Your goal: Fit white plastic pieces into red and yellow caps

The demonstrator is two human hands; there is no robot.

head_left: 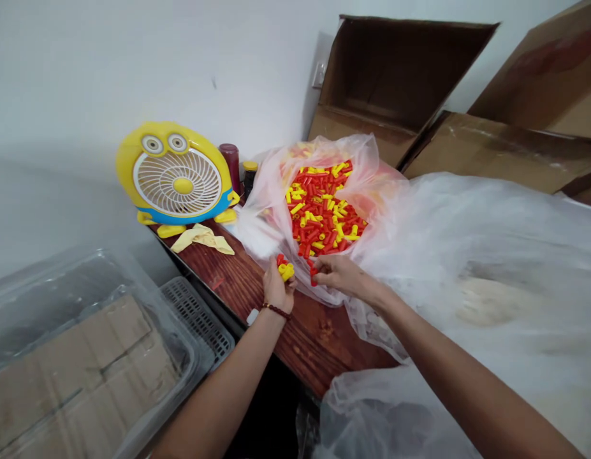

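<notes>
My left hand (pixel 277 287), with a beaded bracelet at the wrist, is closed around several small yellow plastic tubes (pixel 286 271) and some red ones. To its right, my right hand (pixel 337 274) pinches a small red plastic tube (pixel 313 273) between thumb and fingers. Both hands are just in front of an open clear plastic bag (pixel 264 197), which is heaped with many red and yellow tubes (pixel 324 207). The tubes' exact kind cannot be made out.
A yellow cartoon-faced fan (pixel 180 178) stands on the wooden table (pixel 257 299) near a cream cloth (pixel 203 238) and a dark jar (pixel 248 178). Cardboard boxes (pixel 362 137) are behind. A large white plastic bag (pixel 505 255) lies right; a clear bin (pixel 190 357) is at left.
</notes>
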